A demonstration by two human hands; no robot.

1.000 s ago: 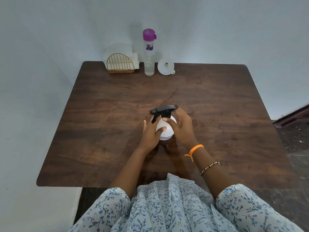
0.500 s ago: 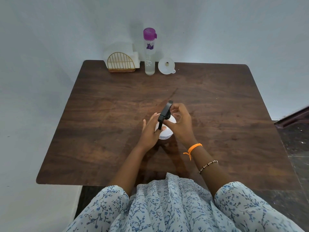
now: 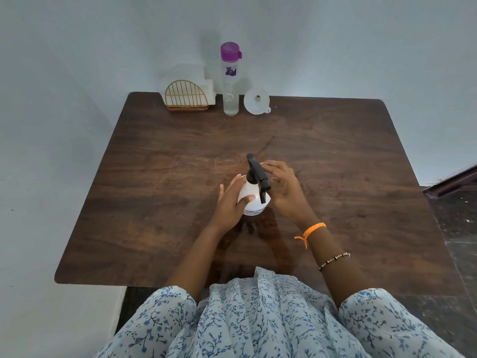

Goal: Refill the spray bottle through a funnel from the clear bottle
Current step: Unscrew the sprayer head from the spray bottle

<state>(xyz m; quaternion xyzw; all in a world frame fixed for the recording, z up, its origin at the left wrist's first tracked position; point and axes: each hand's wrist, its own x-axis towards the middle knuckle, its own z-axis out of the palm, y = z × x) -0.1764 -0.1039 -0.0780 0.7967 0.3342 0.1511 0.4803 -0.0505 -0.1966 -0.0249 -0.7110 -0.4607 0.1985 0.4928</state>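
Observation:
A white spray bottle (image 3: 252, 193) stands upright at the middle of the brown table (image 3: 160, 177). My left hand (image 3: 230, 202) wraps its body from the left. Its black trigger head (image 3: 257, 174) points toward me, and the fingertips of my right hand (image 3: 284, 192) rest against the head's far side. The clear bottle (image 3: 230, 78) with a purple cap stands closed at the table's far edge. A white funnel (image 3: 256, 101) lies on its side just right of it.
A gold wire holder (image 3: 186, 97) with white napkins stands at the far left of the clear bottle, against the pale wall. The table's right edge borders a dark floor (image 3: 459, 228). My patterned sleeves fill the bottom of the view.
The black trigger head has turned about the bottle's neck, from pointing left, to away, to pointing toward me. My right hand's fingers have shifted along it. The left hand has stayed on the body.

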